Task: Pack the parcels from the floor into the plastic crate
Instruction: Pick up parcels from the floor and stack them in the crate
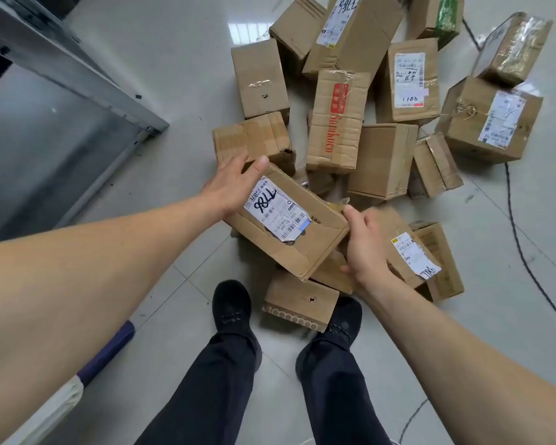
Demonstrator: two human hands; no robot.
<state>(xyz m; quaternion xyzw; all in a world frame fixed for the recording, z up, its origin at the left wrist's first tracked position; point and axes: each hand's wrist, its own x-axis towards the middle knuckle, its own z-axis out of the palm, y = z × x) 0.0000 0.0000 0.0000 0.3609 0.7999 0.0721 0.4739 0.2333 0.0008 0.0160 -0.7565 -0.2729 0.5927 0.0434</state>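
Observation:
A brown cardboard parcel (305, 232) with a white label marked 7786 is tilted above the pile, held between both hands. My left hand (230, 184) grips its far left end, thumb on top. My right hand (363, 248) grips its near right corner, fingers curled under the edge. Several more cardboard parcels (334, 123) lie heaped on the floor beyond and beneath it. One small parcel (302, 301) lies between my shoes. No plastic crate is in view.
A grey metal frame with a glass-like panel (61, 101) stands at the left. A black cable (523, 252) runs across the tiled floor at the right. A purple and white object (87, 370) lies at the lower left. Bare tiles (174, 59) show at the top left.

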